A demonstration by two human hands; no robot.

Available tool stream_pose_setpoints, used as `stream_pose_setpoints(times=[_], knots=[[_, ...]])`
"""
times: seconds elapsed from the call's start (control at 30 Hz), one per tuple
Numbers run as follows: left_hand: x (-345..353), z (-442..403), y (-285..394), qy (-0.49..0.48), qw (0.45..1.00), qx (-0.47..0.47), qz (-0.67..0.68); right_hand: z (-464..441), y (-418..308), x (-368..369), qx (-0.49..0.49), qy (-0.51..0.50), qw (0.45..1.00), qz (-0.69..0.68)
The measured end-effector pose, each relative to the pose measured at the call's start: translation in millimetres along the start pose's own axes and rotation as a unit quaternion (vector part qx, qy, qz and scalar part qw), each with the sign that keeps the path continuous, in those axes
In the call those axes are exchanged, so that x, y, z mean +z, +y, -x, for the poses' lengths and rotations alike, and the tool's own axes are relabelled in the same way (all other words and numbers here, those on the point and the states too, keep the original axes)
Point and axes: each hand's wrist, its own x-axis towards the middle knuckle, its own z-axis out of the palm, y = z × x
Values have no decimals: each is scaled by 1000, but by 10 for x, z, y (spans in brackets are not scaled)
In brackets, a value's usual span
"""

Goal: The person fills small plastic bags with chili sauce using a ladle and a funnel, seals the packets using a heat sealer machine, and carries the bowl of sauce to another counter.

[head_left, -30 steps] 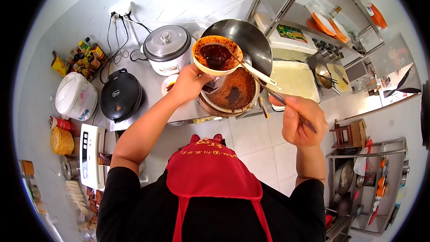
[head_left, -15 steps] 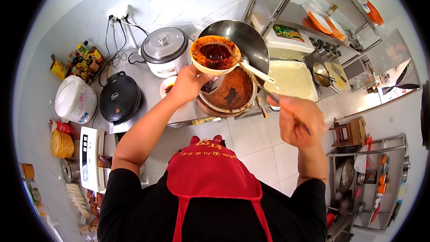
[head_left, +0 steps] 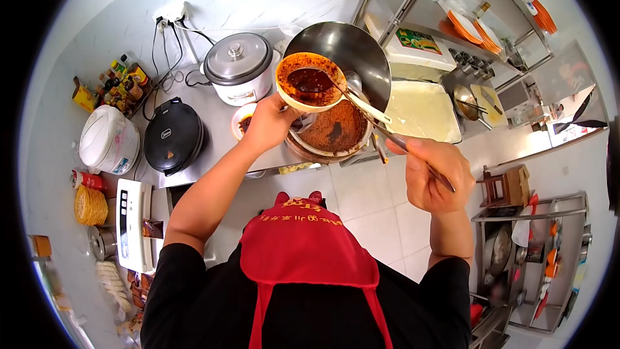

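My left hand (head_left: 268, 121) grips a cream-yellow funnel-shaped vessel (head_left: 282, 94) with a side handle, its inside coated with red chili bits. Clear plastic shows beneath it; I cannot tell whether that is a bag or a bottle. My right hand (head_left: 440, 173) is closed around the long handle of a metal ladle (head_left: 386, 133). The ladle's bowl rests inside the vessel, holding dark red oil. Below them stands a large pot (head_left: 302, 150) containing reddish-brown chili paste (head_left: 336, 128). A small white bowl (head_left: 235, 123) with dark red contents sits left of the pot, partly hidden by my left hand.
A big steel wok (head_left: 365, 52) stands behind the pot. Left of it are a rice cooker (head_left: 237, 74), a black electric griddle (head_left: 171, 139) and a white cooker (head_left: 106, 145). To the right lie a pale tray (head_left: 423, 110) and a metal rack (head_left: 410, 0).
The ladle's bowl has tilted inside the vessel, and its edge shows more clearly. My right hand has turned slightly and shifted a little. My left hand holds nearly the same place.
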Motion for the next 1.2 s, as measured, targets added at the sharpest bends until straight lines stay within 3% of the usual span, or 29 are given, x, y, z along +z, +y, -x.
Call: stream_pose_setpoints(times=[0.17,0.3,0.4,0.7,0.77,0.83,0.93,0.97,1.03,1.07,1.1,1.17,1.2], knots=[[-15,40,15,5,1000,6,-25,79,23,58,39,32,997,-59],[-10,43,12,8,998,-59,7,13,14,47,39,20,997,-60],[-12,7,-51,6,1000,-19,3,17,-2,48,42,12,998,-50],[20,18,-142,9,999,-21,-34,72,41,69,20,-12,999,-22],[36,-8,-242,15,1000,-1,-27,180,86,117,147,111,974,-133],[51,25,-275,18,1000,11,-20,182,139,109,173,115,970,-130],[55,31,-293,31,999,8,-39,146,276,173,354,231,883,-206],[55,38,-347,44,998,3,-44,141,346,184,356,232,882,-205],[64,56,-480,54,997,-3,-47,181,518,202,475,310,781,-260],[70,66,-561,67,997,4,-34,258,620,213,501,331,746,-289],[65,76,-630,79,997,10,-21,336,702,218,504,332,745,-286],[3,129,-708,71,997,-23,-32,525,847,229,554,377,670,-320],[-23,172,-714,84,995,1,-57,686,950,257,555,378,670,-317]])
